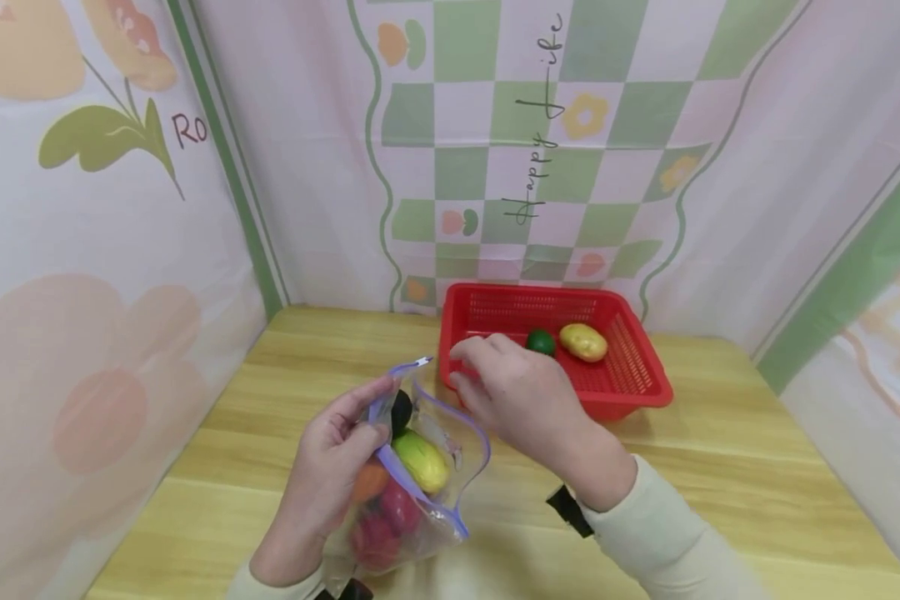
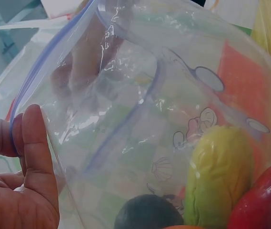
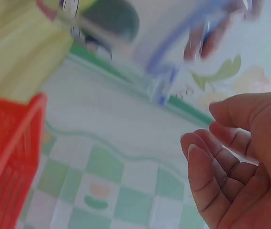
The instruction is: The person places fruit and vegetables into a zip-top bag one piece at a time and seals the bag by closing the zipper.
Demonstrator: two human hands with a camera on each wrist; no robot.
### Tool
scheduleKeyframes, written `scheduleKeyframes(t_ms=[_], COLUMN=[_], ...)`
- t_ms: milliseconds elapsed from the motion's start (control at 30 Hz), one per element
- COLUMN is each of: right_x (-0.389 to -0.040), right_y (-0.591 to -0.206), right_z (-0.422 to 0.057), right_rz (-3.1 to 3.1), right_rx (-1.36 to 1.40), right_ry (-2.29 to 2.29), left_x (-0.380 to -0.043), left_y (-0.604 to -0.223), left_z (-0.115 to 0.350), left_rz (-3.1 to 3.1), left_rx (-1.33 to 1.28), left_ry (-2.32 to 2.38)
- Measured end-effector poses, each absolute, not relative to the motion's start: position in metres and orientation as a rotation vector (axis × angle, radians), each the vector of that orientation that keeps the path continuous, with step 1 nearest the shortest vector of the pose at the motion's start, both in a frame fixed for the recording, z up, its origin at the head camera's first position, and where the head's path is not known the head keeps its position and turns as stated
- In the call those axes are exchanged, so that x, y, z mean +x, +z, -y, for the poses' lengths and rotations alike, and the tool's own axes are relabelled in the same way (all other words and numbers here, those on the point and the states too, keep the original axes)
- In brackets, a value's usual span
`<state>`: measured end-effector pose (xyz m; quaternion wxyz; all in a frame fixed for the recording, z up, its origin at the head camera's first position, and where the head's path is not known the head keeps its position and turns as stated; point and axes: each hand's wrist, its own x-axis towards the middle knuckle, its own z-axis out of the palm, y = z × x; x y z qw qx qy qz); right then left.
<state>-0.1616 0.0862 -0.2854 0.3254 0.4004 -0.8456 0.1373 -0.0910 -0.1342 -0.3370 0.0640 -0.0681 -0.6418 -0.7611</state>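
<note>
My left hand (image 1: 330, 467) pinches the purple zip edge of a clear zip bag (image 1: 487, 454) between thumb and fingers, and the bag's mouth gapes. Inside are an oblong yellow-green piece of produce (image 1: 420, 461), a dark rounded one (image 1: 400, 413), an orange one (image 1: 370, 481) and red ones (image 1: 375, 540). My right hand (image 1: 521, 396) hovers between the bag and the red basket (image 1: 652, 383), covering part of the basket's near left side. Its fingers are loosely bent, with nothing held, as the right wrist view shows. A potato (image 1: 583, 342) and a dark green round thing (image 1: 540, 342) lie in the basket.
The basket stands at the back of a wood-grain table (image 1: 735, 467), close to a checked curtain (image 1: 525, 117). Printed cloth (image 1: 120, 350) hangs along the left side, with more cloth (image 1: 855, 292) on the right.
</note>
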Motion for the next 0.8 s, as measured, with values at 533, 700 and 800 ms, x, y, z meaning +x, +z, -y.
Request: scheduleKeyframes(t_ms=[533,700,800], right_x=[-0.232,-0.248,-0.257], right_y=[-0.272,-0.28,-0.283], right_z=[-0.149,-0.16,-0.163], right_rz=[2.723,2.834,2.891], right_rx=[0.531,0.475,0.452], right_ry=[0.241,0.239,0.24], left_x=[-0.089,-0.089,-0.089], left_y=[-0.337,-0.336,-0.336], left_z=[0.139,0.14,0.141], left_rz=[1.965,1.977,1.992], left_rx=[-0.197,-0.191,-0.197], left_ry=[-2.287,-2.286,-2.278])
